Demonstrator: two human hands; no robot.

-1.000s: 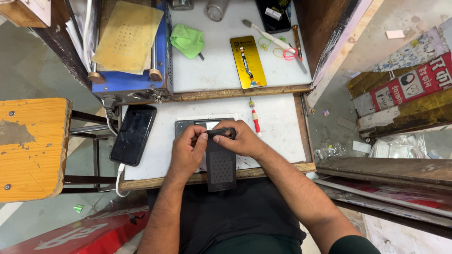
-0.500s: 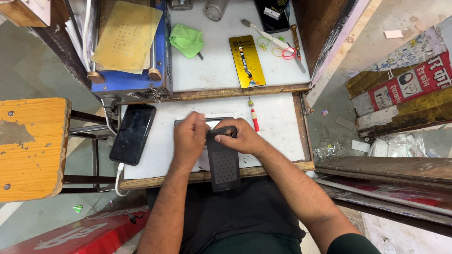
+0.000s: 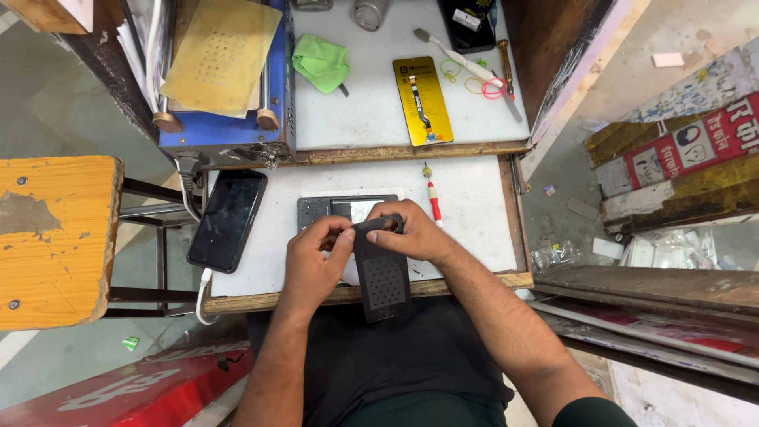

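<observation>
A person seated at a small white table (image 3: 474, 213) holds a black phone case (image 3: 381, 273) with both hands, seen from above. The case is a long dark rectangle with rounded corners, its middle covered by a grid of small dots (whether holes or bumps cannot be told) and an oblong camera opening near its far end. It lies lengthwise, the near end hanging over the table's wooden front edge above the person's lap.

The left hand (image 3: 312, 257) curls around the case's left side, its fingers (image 3: 341, 237) pinching the upper left edge. The right hand (image 3: 411, 231) covers the far right corner, its fingers bent and pressed onto the rim beside the camera opening.

Under both hands lies a dark grey work mat (image 3: 316, 212). Just right of the right fingers rests a red and white screwdriver (image 3: 433, 198). Left of the left fingers, near but apart, a black smartphone (image 3: 228, 220) lies face up. Beyond the fingers, well apart, are a yellow card (image 3: 423, 100) and a green cloth (image 3: 320, 62).
</observation>
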